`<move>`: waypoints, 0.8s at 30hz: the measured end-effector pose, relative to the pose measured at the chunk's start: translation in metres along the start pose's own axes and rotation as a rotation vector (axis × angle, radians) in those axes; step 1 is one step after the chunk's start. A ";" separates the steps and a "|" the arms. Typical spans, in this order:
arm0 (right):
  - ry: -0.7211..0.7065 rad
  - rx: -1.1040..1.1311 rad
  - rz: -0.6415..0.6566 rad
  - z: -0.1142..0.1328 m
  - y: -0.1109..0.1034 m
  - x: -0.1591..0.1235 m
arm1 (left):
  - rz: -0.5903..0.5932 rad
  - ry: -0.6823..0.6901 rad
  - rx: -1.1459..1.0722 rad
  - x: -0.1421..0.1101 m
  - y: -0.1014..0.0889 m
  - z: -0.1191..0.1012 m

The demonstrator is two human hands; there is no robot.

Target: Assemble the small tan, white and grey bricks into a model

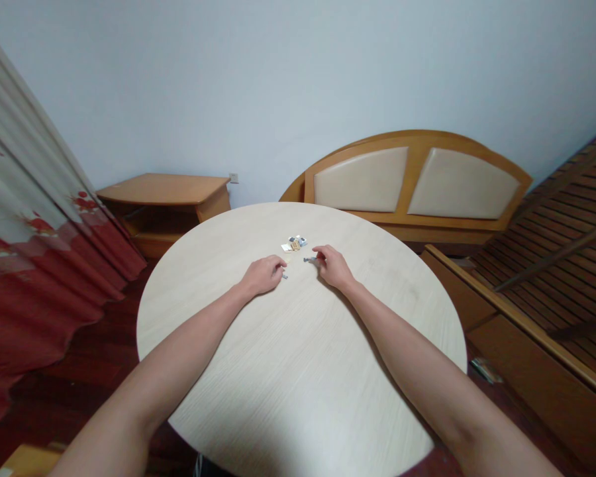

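Grey piece [312, 261]: right hand [334, 266] pinches, apparently
Left hand [265, 274]: grip unclear
Pile [295, 244] toward table's [288, 384] far edge: likely handling, needing delicacy

Beyond the far edge of a round table [278, 371] stands a headboard [360, 180]. Small flat pieces [295, 245] lie clustered toward that edge. Nearer, the left hand [265, 273] curls beside a grey scrap [285, 276]; a grey strip [307, 260] sits at the fingertips of the right hand [332, 266].

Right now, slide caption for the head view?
Left hand and right hand near a cluster of small pieces on a round, pale table, headboard beyond.
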State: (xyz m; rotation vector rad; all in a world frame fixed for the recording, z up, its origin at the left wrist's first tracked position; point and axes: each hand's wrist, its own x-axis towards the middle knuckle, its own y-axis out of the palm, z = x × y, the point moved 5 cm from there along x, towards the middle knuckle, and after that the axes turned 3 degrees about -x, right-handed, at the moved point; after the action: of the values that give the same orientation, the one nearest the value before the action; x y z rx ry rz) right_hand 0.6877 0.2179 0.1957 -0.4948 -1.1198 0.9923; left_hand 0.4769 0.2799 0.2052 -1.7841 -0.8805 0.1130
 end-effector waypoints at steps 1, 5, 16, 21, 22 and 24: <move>-0.052 0.062 -0.017 0.009 0.001 -0.001 | -0.022 0.021 -0.002 0.000 -0.001 -0.002; -0.175 0.246 -0.042 0.041 0.004 -0.006 | -0.072 0.123 -0.013 -0.001 -0.002 -0.008; -0.157 0.456 -0.058 0.051 0.011 -0.011 | -0.111 0.169 -0.030 0.002 -0.003 -0.007; -0.170 0.379 -0.036 0.049 0.010 -0.011 | -0.124 0.169 -0.040 0.002 -0.002 -0.007; -0.172 0.349 -0.023 0.048 0.010 -0.011 | -0.128 0.169 -0.043 0.001 -0.002 -0.007; -0.176 0.295 -0.006 0.047 0.009 -0.011 | -0.134 0.168 -0.050 0.001 -0.003 -0.008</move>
State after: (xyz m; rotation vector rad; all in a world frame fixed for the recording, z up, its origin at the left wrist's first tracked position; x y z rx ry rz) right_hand 0.6402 0.2069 0.2014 -0.1685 -1.1052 1.1899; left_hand 0.4797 0.2748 0.2112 -1.7469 -0.8840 -0.1447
